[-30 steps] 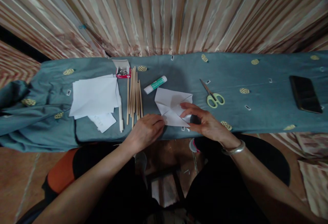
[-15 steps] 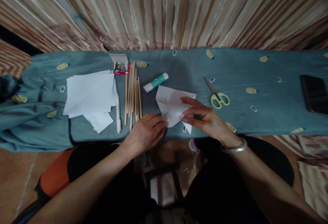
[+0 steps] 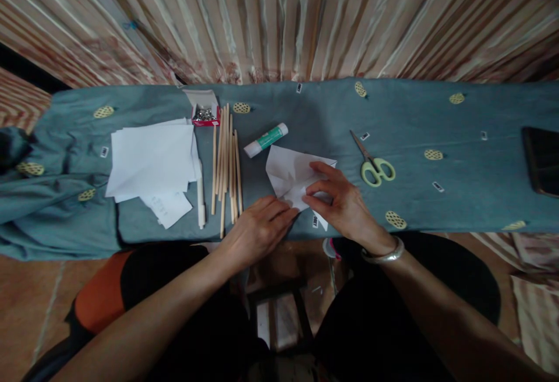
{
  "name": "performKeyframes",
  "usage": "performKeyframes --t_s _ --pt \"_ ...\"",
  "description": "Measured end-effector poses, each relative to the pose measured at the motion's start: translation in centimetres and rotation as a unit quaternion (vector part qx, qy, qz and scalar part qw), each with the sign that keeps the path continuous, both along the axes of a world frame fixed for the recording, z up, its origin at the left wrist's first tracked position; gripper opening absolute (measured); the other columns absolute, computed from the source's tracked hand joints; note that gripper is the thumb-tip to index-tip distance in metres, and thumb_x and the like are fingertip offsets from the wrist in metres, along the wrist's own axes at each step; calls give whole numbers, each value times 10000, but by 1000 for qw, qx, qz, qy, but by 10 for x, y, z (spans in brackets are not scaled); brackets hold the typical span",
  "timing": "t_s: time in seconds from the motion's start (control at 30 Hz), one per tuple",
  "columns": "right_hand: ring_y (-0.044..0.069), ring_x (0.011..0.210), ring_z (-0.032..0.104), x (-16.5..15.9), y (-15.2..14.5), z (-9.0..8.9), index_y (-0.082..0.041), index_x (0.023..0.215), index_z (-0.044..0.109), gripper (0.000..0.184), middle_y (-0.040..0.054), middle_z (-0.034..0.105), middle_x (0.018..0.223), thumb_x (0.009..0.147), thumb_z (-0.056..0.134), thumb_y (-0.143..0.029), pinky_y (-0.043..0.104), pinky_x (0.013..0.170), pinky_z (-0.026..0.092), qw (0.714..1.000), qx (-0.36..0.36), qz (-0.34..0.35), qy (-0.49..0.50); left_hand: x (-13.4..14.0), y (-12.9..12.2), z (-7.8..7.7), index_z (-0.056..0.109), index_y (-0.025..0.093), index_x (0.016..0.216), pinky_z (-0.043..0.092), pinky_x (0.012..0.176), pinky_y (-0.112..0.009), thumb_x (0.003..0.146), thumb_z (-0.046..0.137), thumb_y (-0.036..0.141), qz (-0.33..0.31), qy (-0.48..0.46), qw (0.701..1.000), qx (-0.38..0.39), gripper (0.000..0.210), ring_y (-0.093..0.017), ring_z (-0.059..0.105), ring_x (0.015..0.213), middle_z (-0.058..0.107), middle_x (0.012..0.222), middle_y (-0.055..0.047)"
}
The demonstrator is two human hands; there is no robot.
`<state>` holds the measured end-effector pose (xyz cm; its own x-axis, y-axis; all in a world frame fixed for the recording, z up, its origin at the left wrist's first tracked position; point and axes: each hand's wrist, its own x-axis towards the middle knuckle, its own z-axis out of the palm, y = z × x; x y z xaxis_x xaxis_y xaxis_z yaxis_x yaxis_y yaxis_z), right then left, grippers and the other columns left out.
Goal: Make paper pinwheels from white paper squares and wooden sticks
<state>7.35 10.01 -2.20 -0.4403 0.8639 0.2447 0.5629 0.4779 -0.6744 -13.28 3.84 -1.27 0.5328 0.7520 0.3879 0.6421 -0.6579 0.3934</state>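
A white sheet of paper (image 3: 283, 165), cut and partly folded, lies at the table's front edge between my hands. My left hand (image 3: 262, 223) is closed at its lower left edge, fingertips pressed on the paper. From the right, my right hand (image 3: 338, 200) pinches a folded-in flap of the paper between thumb and forefinger, its other fingers resting over the sheet. One pointed corner sticks out below my right hand. Just behind the paper lies a green and white glue stick (image 3: 266, 140). Scissors with light green handles (image 3: 371, 163) are to the right of it.
Several wooden sticks (image 3: 226, 155) lie left of the paper, beside a white pen (image 3: 201, 198). A small open box of metal pins (image 3: 205, 114) stands behind them. Stacked white paper (image 3: 151, 158) is farther left. A dark phone-like object (image 3: 541, 159) lies far right on the blue-green cloth (image 3: 410, 120).
Both hands have come closer together. My left hand has slid right along the paper's lower edge, and my right hand has shifted slightly left, drawing the flap inward.
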Motion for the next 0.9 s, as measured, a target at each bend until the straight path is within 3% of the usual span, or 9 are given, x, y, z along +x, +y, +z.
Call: performKeyframes --t_s 0.4,0.77,0.9 --pt "277 1230 552 -4 -1 0 -218 758 683 62 82 587 1326 805 685 -258 486 1027 455 1000 -8 -8 -14 2 0 -5 634 108 1099 576 717 -325 927 522 133 13 -21 999 -28 207 -180 628 831 682 906 -89" --pt "249 1263 515 -6 -1 -1 -261 765 681 75 17 560 1330 829 642 -266 492 1073 441 1000 -17 -11 -3 3 0 -6 644 106 1077 580 708 -319 923 522 127 24 -18 999 -22 198 -181 639 825 687 908 -90" --pt "270 1258 521 -6 -2 0 -238 771 662 62 55 553 1342 832 658 -254 513 1054 452 1000 -1 -6 -16 3 0 -5 646 97 1073 580 706 -325 924 516 129 27 -17 999 -21 200 -184 633 815 688 908 -101"
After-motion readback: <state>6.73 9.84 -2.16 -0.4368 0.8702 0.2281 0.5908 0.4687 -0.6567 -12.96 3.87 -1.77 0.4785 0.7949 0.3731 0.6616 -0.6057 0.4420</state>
